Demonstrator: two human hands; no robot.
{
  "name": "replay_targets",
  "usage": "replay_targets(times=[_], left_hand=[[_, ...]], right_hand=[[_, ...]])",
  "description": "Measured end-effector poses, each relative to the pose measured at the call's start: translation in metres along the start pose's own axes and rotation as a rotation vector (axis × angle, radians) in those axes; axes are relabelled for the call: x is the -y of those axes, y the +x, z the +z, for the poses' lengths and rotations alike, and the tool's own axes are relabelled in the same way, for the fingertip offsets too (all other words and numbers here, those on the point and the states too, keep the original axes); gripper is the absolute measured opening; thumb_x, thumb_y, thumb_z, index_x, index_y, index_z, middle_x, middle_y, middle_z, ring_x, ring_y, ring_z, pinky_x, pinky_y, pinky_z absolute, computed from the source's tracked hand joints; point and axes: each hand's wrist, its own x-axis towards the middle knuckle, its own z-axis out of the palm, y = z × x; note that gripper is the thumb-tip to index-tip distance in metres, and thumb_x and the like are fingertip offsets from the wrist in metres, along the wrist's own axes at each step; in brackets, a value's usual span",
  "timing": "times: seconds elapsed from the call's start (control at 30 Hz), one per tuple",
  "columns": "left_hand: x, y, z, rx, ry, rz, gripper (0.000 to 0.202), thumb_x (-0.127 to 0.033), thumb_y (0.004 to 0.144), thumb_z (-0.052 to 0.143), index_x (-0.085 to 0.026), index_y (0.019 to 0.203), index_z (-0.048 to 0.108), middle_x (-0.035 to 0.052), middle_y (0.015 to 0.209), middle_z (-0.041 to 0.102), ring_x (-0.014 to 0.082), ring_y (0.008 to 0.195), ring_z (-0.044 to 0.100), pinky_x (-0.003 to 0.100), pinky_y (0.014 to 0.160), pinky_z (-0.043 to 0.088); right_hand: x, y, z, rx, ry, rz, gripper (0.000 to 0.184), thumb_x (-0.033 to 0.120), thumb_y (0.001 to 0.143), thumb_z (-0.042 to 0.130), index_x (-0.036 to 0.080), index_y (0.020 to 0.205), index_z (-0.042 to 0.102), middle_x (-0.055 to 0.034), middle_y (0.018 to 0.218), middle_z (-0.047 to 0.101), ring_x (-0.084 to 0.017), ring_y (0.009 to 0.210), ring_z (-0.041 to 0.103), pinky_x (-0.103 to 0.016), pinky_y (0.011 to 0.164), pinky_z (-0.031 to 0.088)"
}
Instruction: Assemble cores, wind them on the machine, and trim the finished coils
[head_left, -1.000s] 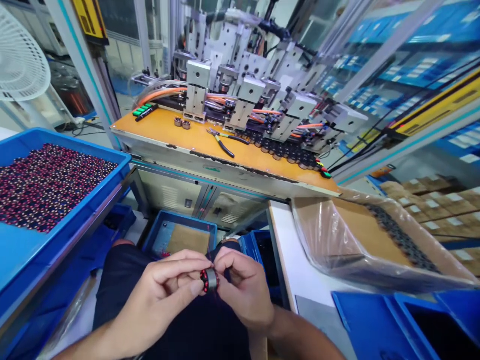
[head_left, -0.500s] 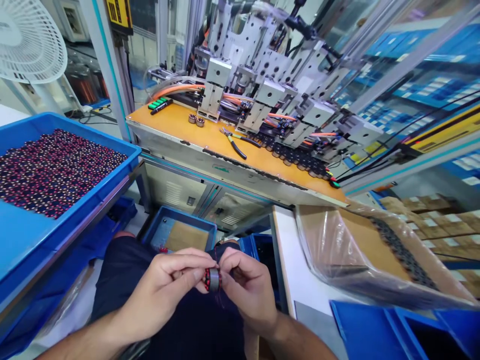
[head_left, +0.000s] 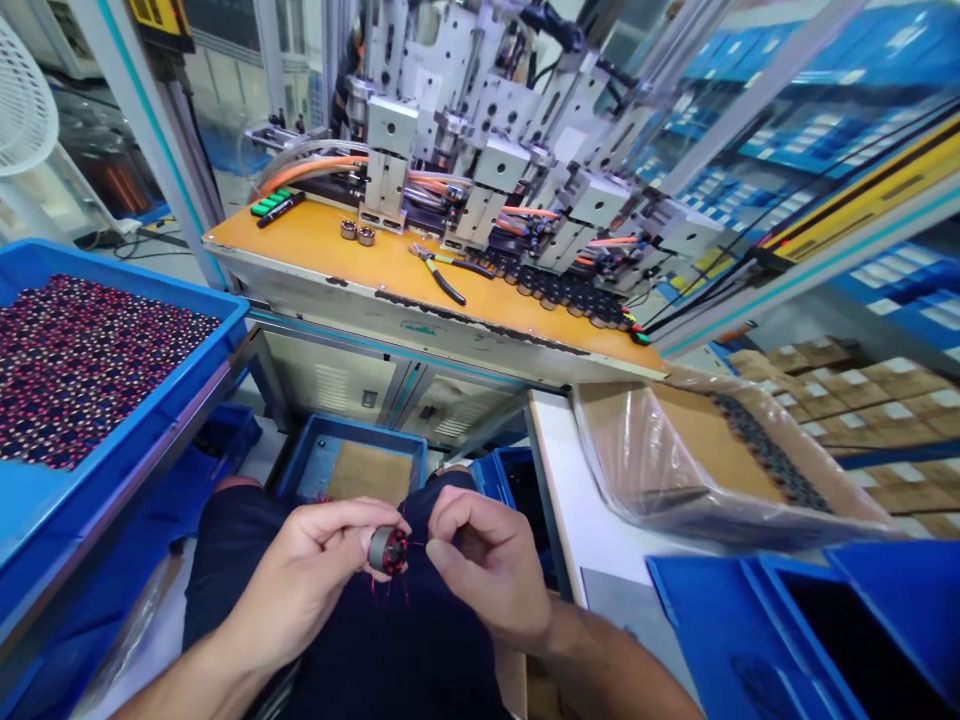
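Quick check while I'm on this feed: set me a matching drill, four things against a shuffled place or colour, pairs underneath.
Things:
1. Pliers
2. Wound ring part
3. Fan
4. Plastic-lined box

Places or colours:
A. White, at the picture's left edge
B. On the white side table
C. In the left hand
D. On the orange worktop

Pairs: 1-D, 2-C, 3-A, 4-B

My view of the metal ring (head_left: 385,550) is partly blocked by the left hand (head_left: 311,565), and its red wires (head_left: 416,544) are too thin for me to tell whether the right hand (head_left: 495,565) pinches one. The left edge cuts off the fan (head_left: 26,100) and blue tray (head_left: 142,276); the top edge crops the machine (head_left: 499,160).
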Motion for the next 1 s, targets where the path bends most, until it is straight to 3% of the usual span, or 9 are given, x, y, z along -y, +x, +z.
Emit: replay_targets(times=[0.27,0.47,0.8,1.0], left_hand=[[-0.006,-0.009,0.011,-0.062,0.016,-0.045,0.027,-0.035,0.063,0.090,-0.022,0.087,0.084,0.0096,0.094,0.080,0.0202,0.079,0.070,0.025,0.067,0.057],[-0.003,-0.007,0.013,-0.070,0.125,-0.014,0.028,-0.039,0.061,0.091,-0.025,0.084,0.084,0.0070,0.091,0.079,0.0137,0.065,0.067,0.023,0.062,0.056],[-0.006,-0.011,0.025,-0.224,0.191,-0.005,0.030,-0.038,0.052,0.094,-0.022,0.075,0.084,0.0071,0.091,0.079,0.0164,0.075,0.070,0.020,0.065,0.057],[-0.002,-0.012,0.019,-0.214,0.223,0.016,0.028,-0.032,0.057,0.093,-0.024,0.082,0.084,0.0070,0.096,0.079,0.0168,0.076,0.072,0.019,0.067,0.058]], right_hand=[[0.003,0.002,-0.003,-0.026,-0.010,0.002,0.018,0.014,0.076,0.061,0.019,0.061,0.051,0.0020,0.059,0.055,-0.010,0.053,0.049,-0.023,0.052,0.039],[0.005,0.002,-0.005,-0.002,-0.019,0.015,0.017,0.012,0.074,0.061,0.019,0.060,0.053,0.0021,0.058,0.056,-0.009,0.053,0.050,-0.021,0.051,0.041],[0.004,0.000,-0.007,-0.005,0.061,0.000,0.016,0.009,0.071,0.062,0.019,0.061,0.055,0.0020,0.061,0.057,-0.009,0.054,0.053,-0.020,0.051,0.043],[0.002,-0.002,-0.009,-0.014,0.073,0.018,0.016,0.009,0.071,0.062,0.018,0.060,0.055,0.0023,0.061,0.056,-0.009,0.053,0.053,-0.020,0.052,0.044]])
